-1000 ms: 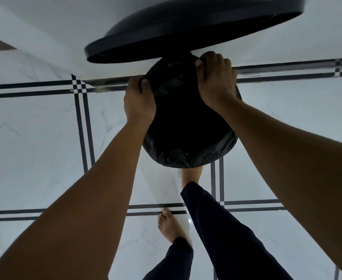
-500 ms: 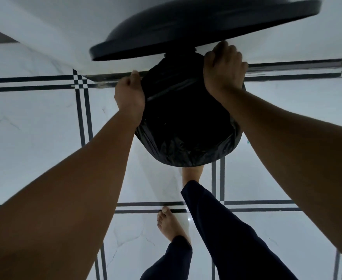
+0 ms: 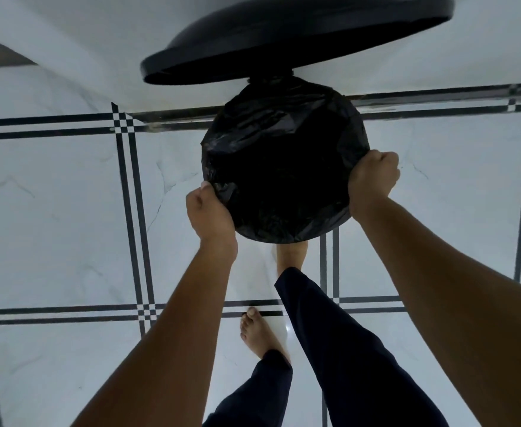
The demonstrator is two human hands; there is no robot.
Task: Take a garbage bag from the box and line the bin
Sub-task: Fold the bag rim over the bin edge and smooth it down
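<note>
Both hands are clenching the folded-over edge of the garbage bag (image 3: 284, 167) against the bin's rim: the left hand (image 3: 210, 211) is curled into a fist on the near-left side, thumb and fingers pinching a crumpled tuck of black film, and the right hand (image 3: 373, 177) is closed around the bag's edge on the right side, knuckles up. The bin (image 3: 287, 237) is standing on the white tiled floor (image 3: 68, 211) just in front of the person's bare feet, its round black lid (image 3: 296, 41) tipped up and open behind it.

By my reading, the lining step is nearly finishing: the bag is already sitting inside the bin and its mouth is wrapping over the rim all round (the far edge, under the lid hinge, is partly hidden). The next move is probably calling for a firm downward tug on each side to seat the overhang evenly, then letting go.

Glossy and thin, the bag is showing wrinkles and pale highlights along its top left, sagging into a dark hollow in the middle, with bunched folds along the near rim.
</note>
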